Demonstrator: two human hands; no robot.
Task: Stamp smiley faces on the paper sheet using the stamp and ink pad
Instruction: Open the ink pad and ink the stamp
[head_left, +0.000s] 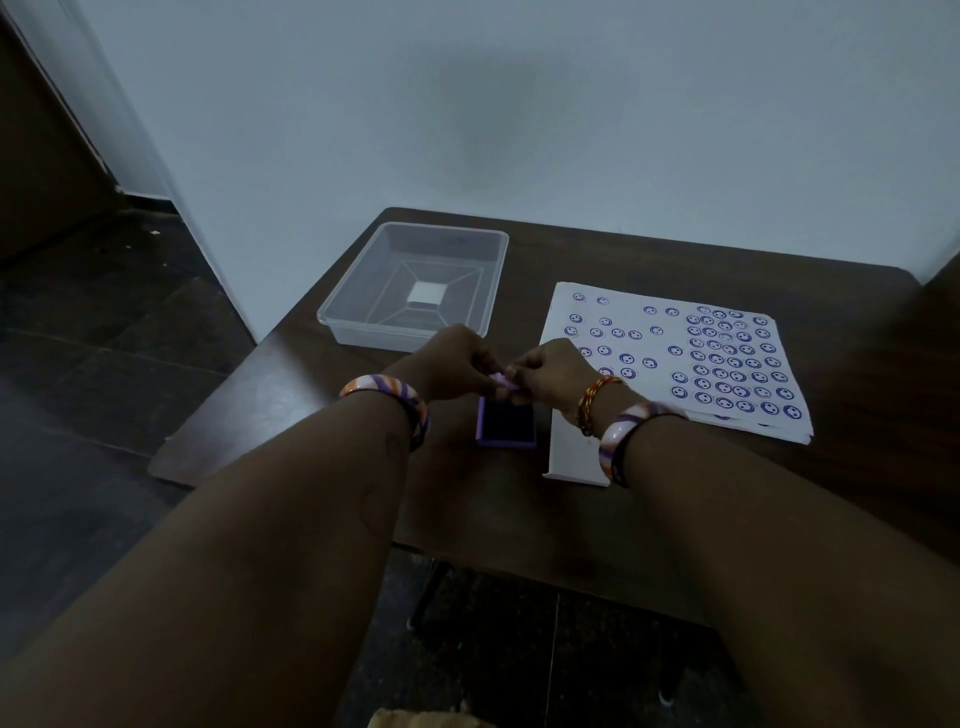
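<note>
You look down on a dark brown wooden table (675, 260) pushed against a pale, bare wall (519, 104). On the table's far left part sits a clear plastic tray (358, 291), rectangular and shallow, its moulded base ridged in lines running to a small white square (425, 294) at the centre. At your left, the wall ends in a corner, and a dark wooden door (47, 171) stands beyond it. Below that spreads a dark tiled floor (93, 364), glossy, with faint grout lines. The same tiles show beneath the table's near edge, where a dark table leg (431, 587) slants down.
</note>
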